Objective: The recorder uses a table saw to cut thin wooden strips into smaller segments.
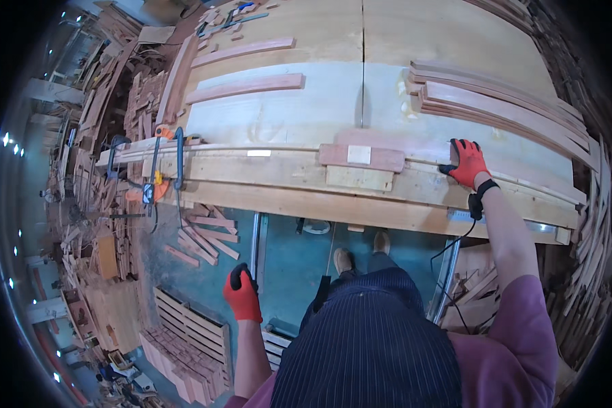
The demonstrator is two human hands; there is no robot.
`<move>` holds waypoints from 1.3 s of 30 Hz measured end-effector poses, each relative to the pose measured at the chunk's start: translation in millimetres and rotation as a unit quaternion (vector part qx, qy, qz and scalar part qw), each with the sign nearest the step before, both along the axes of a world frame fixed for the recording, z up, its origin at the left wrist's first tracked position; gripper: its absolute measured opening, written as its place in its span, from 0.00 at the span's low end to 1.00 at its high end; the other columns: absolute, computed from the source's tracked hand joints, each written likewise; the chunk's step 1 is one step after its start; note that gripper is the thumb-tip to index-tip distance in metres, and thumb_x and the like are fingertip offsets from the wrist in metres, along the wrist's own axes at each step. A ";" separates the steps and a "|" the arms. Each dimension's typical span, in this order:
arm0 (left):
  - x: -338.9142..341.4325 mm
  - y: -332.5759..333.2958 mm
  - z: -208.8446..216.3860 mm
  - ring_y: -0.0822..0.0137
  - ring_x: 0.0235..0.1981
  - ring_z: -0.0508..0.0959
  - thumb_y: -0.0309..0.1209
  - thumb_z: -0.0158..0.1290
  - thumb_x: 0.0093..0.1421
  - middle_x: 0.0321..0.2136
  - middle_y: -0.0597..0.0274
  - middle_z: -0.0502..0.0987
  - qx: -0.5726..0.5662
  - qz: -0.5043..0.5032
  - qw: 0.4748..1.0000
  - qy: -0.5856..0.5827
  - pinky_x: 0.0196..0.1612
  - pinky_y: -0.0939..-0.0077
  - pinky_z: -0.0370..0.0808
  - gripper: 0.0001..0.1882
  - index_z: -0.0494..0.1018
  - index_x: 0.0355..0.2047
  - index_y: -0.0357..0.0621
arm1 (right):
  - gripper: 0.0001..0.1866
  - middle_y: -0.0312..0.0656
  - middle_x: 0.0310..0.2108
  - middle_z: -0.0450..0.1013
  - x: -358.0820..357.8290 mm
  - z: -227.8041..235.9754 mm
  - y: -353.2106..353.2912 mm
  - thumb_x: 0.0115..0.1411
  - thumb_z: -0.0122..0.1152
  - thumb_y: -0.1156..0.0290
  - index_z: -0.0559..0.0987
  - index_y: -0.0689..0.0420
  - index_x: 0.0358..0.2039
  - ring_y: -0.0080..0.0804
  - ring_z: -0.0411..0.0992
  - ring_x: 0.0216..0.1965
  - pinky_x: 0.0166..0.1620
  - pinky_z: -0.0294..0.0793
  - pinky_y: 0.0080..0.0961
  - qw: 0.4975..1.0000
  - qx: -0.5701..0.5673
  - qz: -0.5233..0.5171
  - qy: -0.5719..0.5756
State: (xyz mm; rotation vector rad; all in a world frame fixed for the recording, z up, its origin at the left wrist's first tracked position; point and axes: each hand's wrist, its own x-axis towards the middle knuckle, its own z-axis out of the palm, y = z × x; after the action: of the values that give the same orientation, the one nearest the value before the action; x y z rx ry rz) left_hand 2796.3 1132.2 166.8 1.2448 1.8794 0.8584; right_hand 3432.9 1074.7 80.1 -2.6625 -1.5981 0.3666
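My right hand (468, 163), in a red glove with black fingertips, rests on the near edge of the workbench (285, 197). Its fingers are spread and the thumb points left, over a long thin wooden strip (428, 163) that runs along this edge. To its left lies a short reddish board (391, 158) with a small pale square on it, above a pale wood block (358, 178). My left hand (243, 294), gloved alike, hangs over the floor in front of the bench. Its fingers are curled closed, and nothing sticks out of them.
Orange and blue clamps (160, 166) grip the bench's left end. Stacked reddish strips (489, 98) lie at the far right, with single strips (246, 88) at the far left. Offcuts (207, 234) and a pallet (194, 323) lie on the floor. A cable (436, 262) hangs near my right wrist.
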 end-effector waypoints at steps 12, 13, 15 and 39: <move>-117.0 -164.4 -1.2 0.78 0.22 0.72 0.27 0.54 0.68 0.26 0.70 0.76 -0.017 0.064 0.998 0.018 0.24 0.80 0.69 0.09 0.80 0.44 0.39 | 0.57 0.51 0.63 0.67 -6.9 -6.3 9.5 0.43 0.74 0.33 0.68 0.56 0.67 0.51 0.62 0.67 0.71 0.60 0.45 0.997 -0.041 -0.057 -0.011; -115.6 -168.0 5.1 0.78 0.21 0.71 0.26 0.54 0.68 0.26 0.70 0.75 -0.025 0.072 0.997 0.033 0.25 0.80 0.69 0.08 0.80 0.44 0.39 | 0.57 0.51 0.63 0.67 -5.7 -6.9 9.2 0.42 0.74 0.31 0.69 0.56 0.66 0.51 0.64 0.66 0.70 0.61 0.45 0.998 -0.038 -0.054 -0.012; -117.6 -168.5 7.0 0.78 0.22 0.72 0.26 0.54 0.68 0.26 0.70 0.76 -0.023 0.073 0.996 0.037 0.25 0.80 0.69 0.08 0.80 0.45 0.39 | 0.56 0.51 0.62 0.68 -6.1 -5.5 10.9 0.42 0.73 0.31 0.69 0.56 0.65 0.51 0.64 0.66 0.70 0.61 0.46 0.998 -0.035 -0.050 -0.012; 298.3 238.9 -47.8 0.48 0.64 0.70 0.38 0.61 0.63 0.61 0.45 0.73 0.113 -0.518 0.825 0.196 0.67 0.59 0.67 0.31 0.70 0.64 0.40 | 0.31 0.45 0.55 0.74 47.8 13.9 14.7 0.50 0.75 0.60 0.79 0.52 0.55 0.48 0.69 0.60 0.65 0.67 0.43 0.996 -0.006 -0.038 0.074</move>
State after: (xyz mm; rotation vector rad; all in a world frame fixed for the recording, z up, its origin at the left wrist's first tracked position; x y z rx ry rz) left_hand 3094.6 1371.1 119.0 2.3738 1.0318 0.2072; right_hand 3480.7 1089.5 94.0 -2.6255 -1.4535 0.5592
